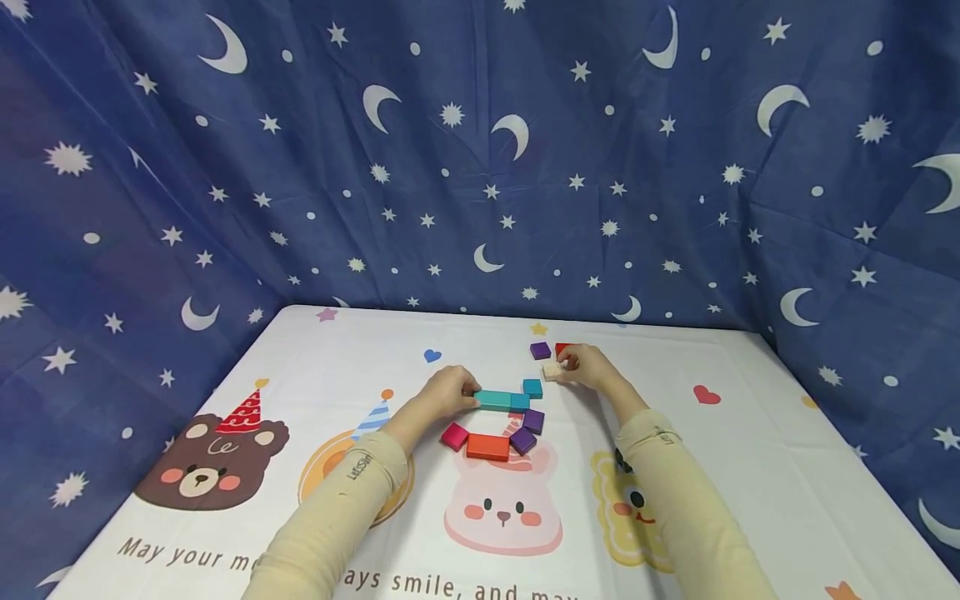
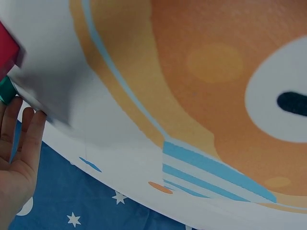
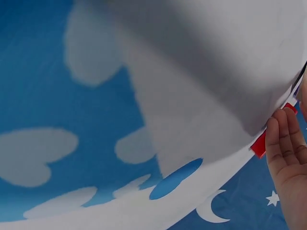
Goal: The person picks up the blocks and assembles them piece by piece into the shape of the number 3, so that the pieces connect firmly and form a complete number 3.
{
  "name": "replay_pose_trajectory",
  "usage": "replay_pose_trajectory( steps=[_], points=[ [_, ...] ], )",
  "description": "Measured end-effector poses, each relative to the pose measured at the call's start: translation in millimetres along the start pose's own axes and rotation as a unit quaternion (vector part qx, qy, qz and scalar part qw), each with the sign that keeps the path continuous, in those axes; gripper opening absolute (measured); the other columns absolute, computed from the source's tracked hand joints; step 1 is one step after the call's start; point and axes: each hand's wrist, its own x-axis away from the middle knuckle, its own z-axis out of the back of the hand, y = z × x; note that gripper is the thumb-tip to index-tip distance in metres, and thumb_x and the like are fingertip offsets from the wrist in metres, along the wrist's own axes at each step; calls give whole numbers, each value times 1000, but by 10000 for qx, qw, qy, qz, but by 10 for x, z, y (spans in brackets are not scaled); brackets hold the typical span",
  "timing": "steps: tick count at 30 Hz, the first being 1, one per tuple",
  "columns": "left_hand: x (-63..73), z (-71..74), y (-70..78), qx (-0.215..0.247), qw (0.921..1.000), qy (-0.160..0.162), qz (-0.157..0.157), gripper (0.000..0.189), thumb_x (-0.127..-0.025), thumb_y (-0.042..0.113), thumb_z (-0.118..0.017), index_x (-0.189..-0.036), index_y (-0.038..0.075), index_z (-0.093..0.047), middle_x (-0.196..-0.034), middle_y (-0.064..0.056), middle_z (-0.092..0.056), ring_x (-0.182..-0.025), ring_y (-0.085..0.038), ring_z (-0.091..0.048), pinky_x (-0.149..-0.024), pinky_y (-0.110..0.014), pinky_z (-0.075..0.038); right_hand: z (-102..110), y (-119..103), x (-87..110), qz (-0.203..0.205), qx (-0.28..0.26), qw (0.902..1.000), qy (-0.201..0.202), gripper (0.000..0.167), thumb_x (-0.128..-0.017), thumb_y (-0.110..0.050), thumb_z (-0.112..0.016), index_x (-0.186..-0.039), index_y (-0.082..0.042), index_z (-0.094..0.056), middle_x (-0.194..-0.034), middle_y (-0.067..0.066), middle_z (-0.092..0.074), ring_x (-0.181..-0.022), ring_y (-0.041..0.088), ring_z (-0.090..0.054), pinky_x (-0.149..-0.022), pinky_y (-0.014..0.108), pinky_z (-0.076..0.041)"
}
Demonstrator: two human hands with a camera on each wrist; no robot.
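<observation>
In the head view, my left hand (image 1: 448, 392) grips the left end of a long teal block (image 1: 493, 401), which lies on the table against a small blue-teal block (image 1: 520, 403). My right hand (image 1: 588, 367) pinches a small cream block (image 1: 552, 372) farther back. Behind those fingers lies a red block (image 1: 564, 348), partly hidden. A purple block (image 1: 540, 351) sits to its left, and another blue block (image 1: 532, 388) lies in front of the cream one. The left wrist view has the fingers (image 2: 33, 129) at the teal block's end (image 2: 6, 90).
Nearer the front, an orange-red block (image 1: 487, 447), a crimson block (image 1: 454, 437) and two purple blocks (image 1: 522, 441) form a curve. The white tablecloth (image 1: 750, 467) carries printed animals and lettering. A blue star-and-moon curtain (image 1: 480, 167) closes off the back and sides.
</observation>
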Motion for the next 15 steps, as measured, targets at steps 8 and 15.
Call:
replay_pose_trajectory(
  steps=[8, 15],
  points=[
    [6, -1, -6, -19, 10000, -3, -78, 24, -80, 10, -74, -102, 1, -72, -92, -9, -73, -79, -15, -59, -81, -32, -51, -21, -69, -55, 165, -141, 9997, 128, 25, -78, -6, -74, -100, 4, -65, -76, 9, -57, -72, 18, -49, -66, 27, -42],
    [2, -8, -9, 39, 10000, -39, 39, 25, -81, 10, -73, -103, 0, -71, -97, -10, -73, -87, -18, -63, -88, -35, -51, -43, -147, -91, 274, -223, 9994, -37, 26, -79, -4, -73, -103, 5, -65, -75, 10, -57, -68, 15, -47, -62, 24, -40]
  ],
)
